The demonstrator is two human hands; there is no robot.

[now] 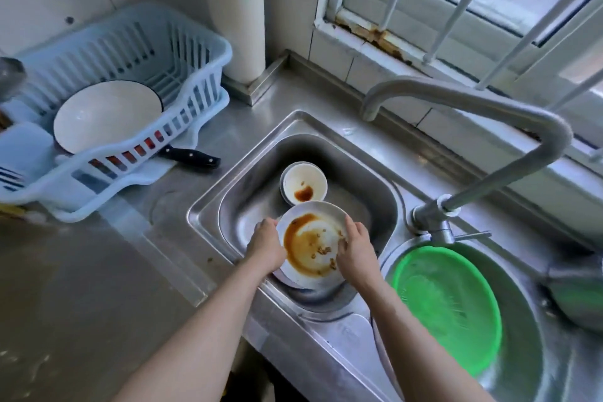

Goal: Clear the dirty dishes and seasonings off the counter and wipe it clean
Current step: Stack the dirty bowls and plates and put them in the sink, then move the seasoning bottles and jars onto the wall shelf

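Observation:
I hold a dirty white plate (pixel 313 245), smeared with brown sauce and bits of food, over the near part of the steel sink (pixel 355 157). My left hand (pixel 266 243) grips its left rim and my right hand (pixel 355 246) grips its right rim. A darker dish edge shows just under the plate's near side. Behind the plate, on the sink floor, stands a small white bowl (pixel 303 184) with a brown sauce puddle inside, apparently stacked in another bowl. The steel counter (pixel 98 271) stretches to the left with stains and a few crumbs.
A pale blue dish rack (pixel 137 42) with a white bowl (pixel 107 114) stands at the back left. A black-handled knife (pixel 192 157) lies beside it. The grey tap (pixel 489 108) arches over the sink. A green basin (pixel 456 310) fills the right bowl. The window is behind.

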